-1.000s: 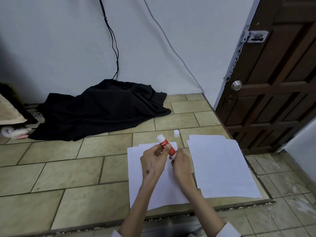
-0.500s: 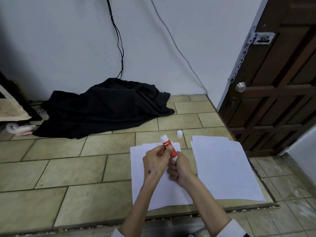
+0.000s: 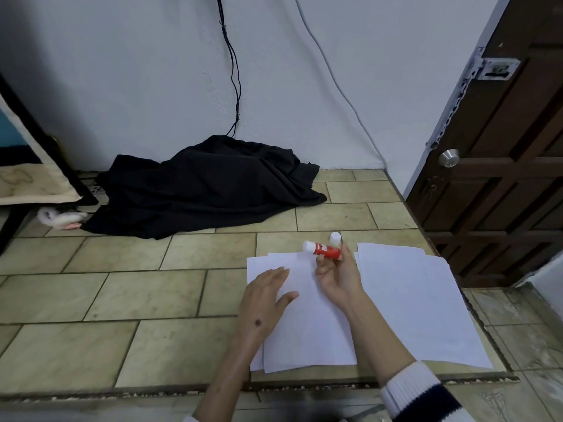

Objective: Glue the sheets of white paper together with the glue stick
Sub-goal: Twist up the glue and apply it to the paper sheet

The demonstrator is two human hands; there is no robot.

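Note:
A red glue stick with its white tip bare is held sideways in my right hand, above the far edge of a small stack of white sheets on the tiled floor. My left hand lies flat, fingers spread, on the left part of that stack. A second pile of white paper lies just to the right. The white cap of the glue stick stands on the tiles just beyond the sheets.
A crumpled black cloth lies against the wall at the back. A dark wooden door stands at the right. A black-edged frame with fabric leans at the left. A step edge runs along the near side.
My left hand has let go of the glue stick and come down flat on the sheets. My right hand now holds the stick alone, tilted sideways.

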